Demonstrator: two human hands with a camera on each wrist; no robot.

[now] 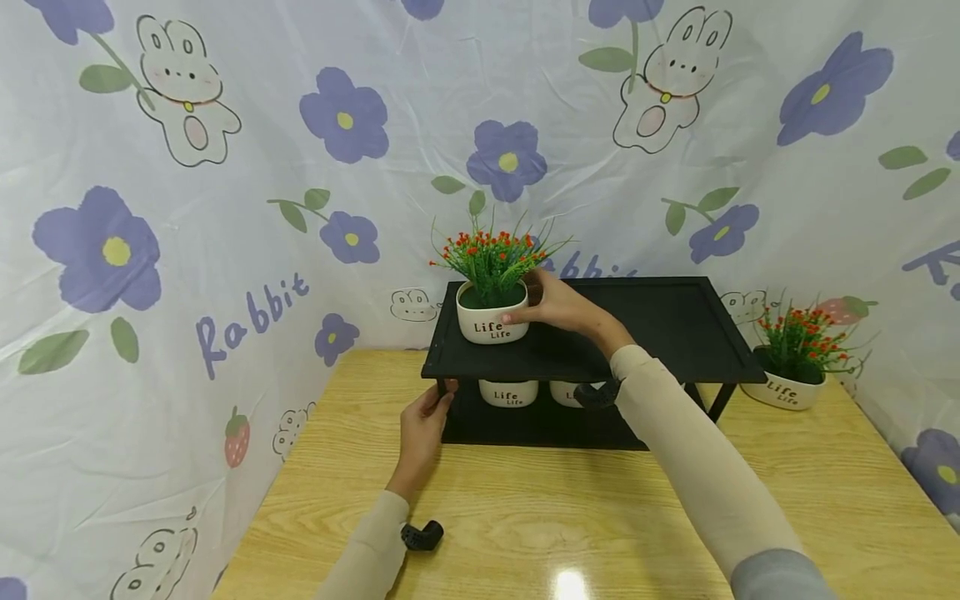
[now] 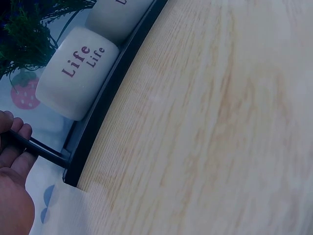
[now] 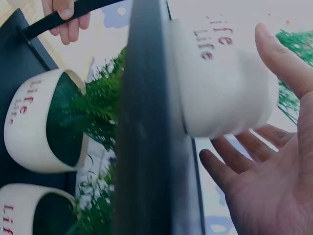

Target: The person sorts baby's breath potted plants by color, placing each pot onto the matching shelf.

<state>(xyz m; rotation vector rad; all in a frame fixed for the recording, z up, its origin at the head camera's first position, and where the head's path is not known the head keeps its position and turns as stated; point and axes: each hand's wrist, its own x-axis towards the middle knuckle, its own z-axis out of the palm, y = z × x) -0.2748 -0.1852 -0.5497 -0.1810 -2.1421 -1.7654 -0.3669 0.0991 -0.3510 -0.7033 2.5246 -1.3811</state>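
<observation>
A white oval flowerpot (image 1: 491, 325) lettered "Life", with red flowers and green grass, stands on the left end of the black shelf's top board (image 1: 637, 325). My right hand (image 1: 558, 304) grips its right end, thumb across the front and fingers behind. The right wrist view has the same pot (image 3: 225, 93) upright against the board, my spread palm beside it. Below on the left, my left hand (image 1: 423, 425) holds the shelf's thin black front post (image 2: 41, 151), fingers curled round it. Two more white pots (image 1: 508, 393) (image 2: 78, 73) stand on the lower board.
Another white pot with red flowers (image 1: 783, 390) stands on the wooden table (image 1: 525, 517), right of the shelf. Behind everything hangs a white cloth (image 1: 420, 50) printed with purple flowers and rabbits. The lower board (image 1: 540, 433) rests low over the table.
</observation>
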